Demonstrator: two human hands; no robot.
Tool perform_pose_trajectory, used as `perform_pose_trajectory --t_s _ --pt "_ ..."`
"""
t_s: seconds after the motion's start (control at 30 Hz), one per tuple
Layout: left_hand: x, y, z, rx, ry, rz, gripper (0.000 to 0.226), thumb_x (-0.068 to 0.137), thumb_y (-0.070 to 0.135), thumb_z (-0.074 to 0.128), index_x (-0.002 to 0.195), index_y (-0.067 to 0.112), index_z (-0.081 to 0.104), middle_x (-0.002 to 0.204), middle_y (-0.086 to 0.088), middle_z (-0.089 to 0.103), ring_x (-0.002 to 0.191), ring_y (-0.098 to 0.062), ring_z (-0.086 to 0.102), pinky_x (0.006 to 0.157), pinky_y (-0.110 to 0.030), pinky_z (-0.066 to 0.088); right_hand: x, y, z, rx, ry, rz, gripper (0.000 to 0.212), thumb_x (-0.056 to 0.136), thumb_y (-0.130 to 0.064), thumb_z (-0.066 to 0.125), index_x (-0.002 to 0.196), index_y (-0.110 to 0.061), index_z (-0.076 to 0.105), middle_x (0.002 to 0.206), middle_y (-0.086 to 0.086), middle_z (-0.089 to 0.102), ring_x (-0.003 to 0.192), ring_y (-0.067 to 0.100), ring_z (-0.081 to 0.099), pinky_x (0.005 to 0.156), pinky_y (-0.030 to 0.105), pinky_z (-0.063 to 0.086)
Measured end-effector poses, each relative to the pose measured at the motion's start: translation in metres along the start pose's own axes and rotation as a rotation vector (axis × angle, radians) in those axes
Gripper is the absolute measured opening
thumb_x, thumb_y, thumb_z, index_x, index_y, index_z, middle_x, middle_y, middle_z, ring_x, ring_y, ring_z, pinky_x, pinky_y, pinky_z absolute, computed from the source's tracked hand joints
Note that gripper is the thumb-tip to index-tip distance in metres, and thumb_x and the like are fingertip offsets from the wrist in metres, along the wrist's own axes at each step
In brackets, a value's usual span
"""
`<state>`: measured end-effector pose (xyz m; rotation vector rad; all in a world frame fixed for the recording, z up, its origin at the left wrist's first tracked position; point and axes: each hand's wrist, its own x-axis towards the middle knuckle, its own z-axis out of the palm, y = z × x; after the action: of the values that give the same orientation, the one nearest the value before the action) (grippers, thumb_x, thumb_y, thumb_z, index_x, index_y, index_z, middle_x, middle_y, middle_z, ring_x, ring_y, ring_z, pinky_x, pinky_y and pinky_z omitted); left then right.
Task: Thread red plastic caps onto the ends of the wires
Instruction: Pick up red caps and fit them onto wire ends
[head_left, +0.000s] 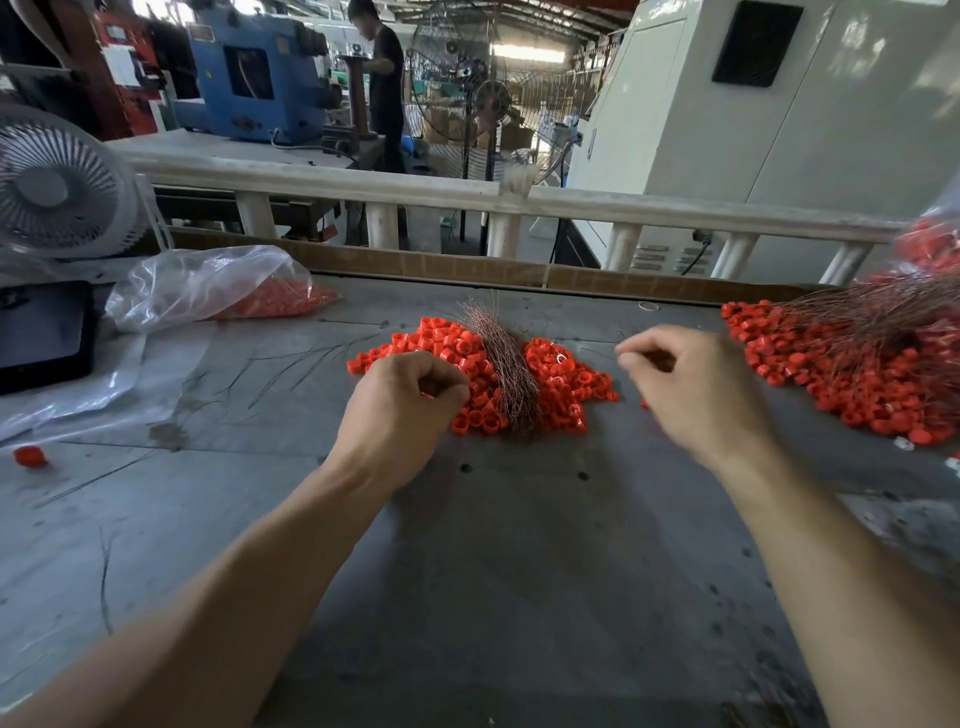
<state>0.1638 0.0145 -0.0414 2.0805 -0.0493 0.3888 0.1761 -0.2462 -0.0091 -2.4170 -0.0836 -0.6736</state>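
A pile of loose red caps (556, 384) lies mid-table, with a bundle of thin copper wires (506, 374) laid across it. My left hand (410, 410) sits at the pile's left edge with curled fingers, and a sliver of a red cap (427, 396) shows in its pinch. My right hand (691, 389) is raised to the right of the pile and slightly blurred. Its thumb and forefinger are pinched together as on a thin wire, which is barely visible. A speck of red (644, 404) peeks out below it. Capped wires (857, 364) are heaped at the right.
A clear bag of red caps (218, 291) lies at the back left beside a white fan (57, 187) and a black tablet (44, 332). One stray cap (31, 456) sits near the left edge. A cardboard strip and a railing (467, 195) bound the far side.
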Motion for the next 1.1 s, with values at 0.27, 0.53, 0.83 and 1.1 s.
perform_pose_trajectory --t_s 0.27,0.53,0.83,1.1 --pt "-0.008 0.009 0.005 0.124 -0.116 0.133 0.017 0.076 0.041 0.086 0.075 0.031 0.073 0.071 0.018 0.068 0.066 -0.002 0.063 0.055 -0.019 0.047 -0.018 -0.034 0.028 0.015 -0.287 -0.27 0.017 0.086 -0.024 0.081 0.101 -0.029 0.074 0.084 -0.015 0.062 0.074 0.006 0.057 0.074 0.034 0.052" --pt "-0.014 0.013 0.01 0.336 -0.185 0.206 0.011 0.085 0.04 0.075 0.09 0.03 0.074 0.08 0.012 0.07 0.076 -0.008 0.063 0.071 -0.036 0.056 -0.023 -0.042 0.034 0.042 -0.274 -0.342 0.015 0.092 -0.02 0.074 0.101 -0.031 0.073 0.087 -0.02 0.057 0.078 0.006 0.056 0.076 0.029 0.049" --pt "-0.016 0.018 0.008 0.139 -0.097 0.252 0.013 0.085 0.025 0.072 0.073 0.022 0.069 0.065 0.01 0.064 0.062 -0.009 0.059 0.054 -0.025 0.044 -0.025 -0.044 0.035 0.207 -0.345 -0.33 0.006 0.089 -0.022 0.078 0.094 -0.025 0.078 0.094 -0.009 0.065 0.093 0.012 0.063 0.087 0.04 0.051" --pt "-0.016 0.023 0.005 -0.049 -0.085 0.213 0.018 0.094 0.028 0.068 0.076 0.023 0.071 0.065 0.002 0.063 0.053 -0.003 0.048 0.049 -0.017 0.037 -0.024 -0.044 0.031 0.286 -0.276 -0.308 0.006 0.089 -0.014 0.077 0.089 -0.02 0.075 0.093 -0.007 0.067 0.092 0.009 0.063 0.086 0.032 0.05"
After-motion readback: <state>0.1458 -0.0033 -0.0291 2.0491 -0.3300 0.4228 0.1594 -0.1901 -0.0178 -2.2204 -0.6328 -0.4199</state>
